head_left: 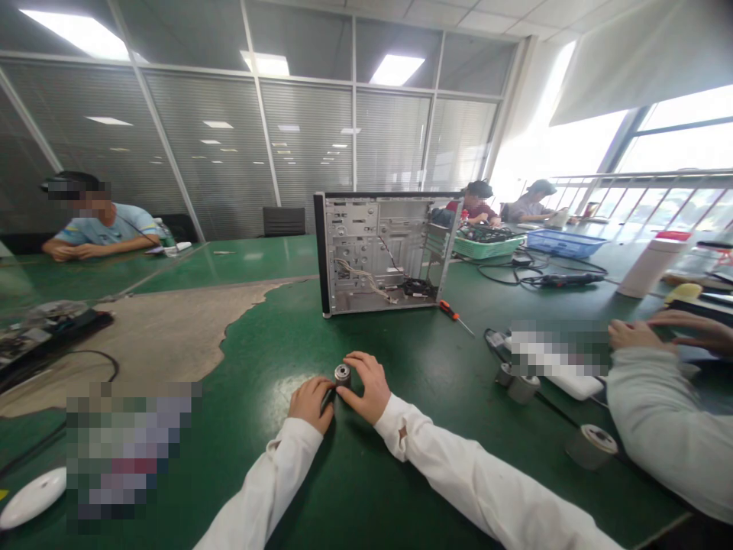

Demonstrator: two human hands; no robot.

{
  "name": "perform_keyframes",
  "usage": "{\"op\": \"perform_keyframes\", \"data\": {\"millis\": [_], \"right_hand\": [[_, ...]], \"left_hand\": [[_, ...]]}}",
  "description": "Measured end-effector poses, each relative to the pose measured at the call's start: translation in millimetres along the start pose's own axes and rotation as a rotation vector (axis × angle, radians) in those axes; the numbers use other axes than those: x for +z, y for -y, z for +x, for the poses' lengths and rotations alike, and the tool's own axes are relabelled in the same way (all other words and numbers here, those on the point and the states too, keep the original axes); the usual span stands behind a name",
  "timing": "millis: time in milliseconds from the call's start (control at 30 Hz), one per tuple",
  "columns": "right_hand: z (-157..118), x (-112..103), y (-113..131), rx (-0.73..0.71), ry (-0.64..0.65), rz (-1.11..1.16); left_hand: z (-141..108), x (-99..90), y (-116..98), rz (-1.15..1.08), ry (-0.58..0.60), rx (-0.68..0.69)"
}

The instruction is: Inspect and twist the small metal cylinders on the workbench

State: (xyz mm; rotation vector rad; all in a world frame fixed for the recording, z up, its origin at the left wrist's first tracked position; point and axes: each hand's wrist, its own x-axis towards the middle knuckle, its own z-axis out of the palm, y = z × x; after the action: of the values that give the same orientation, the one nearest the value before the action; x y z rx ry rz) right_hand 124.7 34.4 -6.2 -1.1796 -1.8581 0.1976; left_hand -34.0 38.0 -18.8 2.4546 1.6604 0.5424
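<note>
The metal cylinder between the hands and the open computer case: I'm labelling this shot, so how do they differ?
Size: the metal cylinder is far smaller than the computer case.
Shape: the cylinder is round, the case boxy, its open side showing wires.
Place: the cylinder sits between the left hand and right hand; the case stands farther off, untouched.
Both show grey metal.

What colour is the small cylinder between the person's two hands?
The cylinder is metallic grey; it shows best in the head view.
</note>
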Motion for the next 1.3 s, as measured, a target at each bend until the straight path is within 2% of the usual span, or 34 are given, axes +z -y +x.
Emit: {"op": "perform_keyframes", "data": {"millis": [333,667,800,933,1100,1200,1300], "right_hand": [[-0.7,5.0,1.2,0.084,0.017,-0.122],[3.5,9.0,-6.0,0.151,0.005,-0.066],[1.7,-0.1,-3.3,0.138,-0.037,-0.033],[-19.1,-37.0,1.1,0.118,-0.046,-0.017],[-84.0,-115.0,-10.0,0.136,-0.029,-0.173],[-126.8,-161.0,-30.6,0.184,-0.146,-0.374],[-152.7,-195.7,-52.0,0.237,-0.317,-0.571]], "left_hand": [[1.5,1.5,2.0,0.001,0.018,-0.009],[2.2,2.7,3.1,0.020,0.015,-0.004],[1.4,5.0,4.4,0.021,-0.015,0.000],[1.6,6.0,5.7,0.044,-0.032,0.009],[4.6,8.0,9.7,0.038,-0.011,0.027],[6.6,11.0,12.6,0.046,-0.052,0.053],[7.8,13.0,14.3,0.061,-0.074,0.069]]}}
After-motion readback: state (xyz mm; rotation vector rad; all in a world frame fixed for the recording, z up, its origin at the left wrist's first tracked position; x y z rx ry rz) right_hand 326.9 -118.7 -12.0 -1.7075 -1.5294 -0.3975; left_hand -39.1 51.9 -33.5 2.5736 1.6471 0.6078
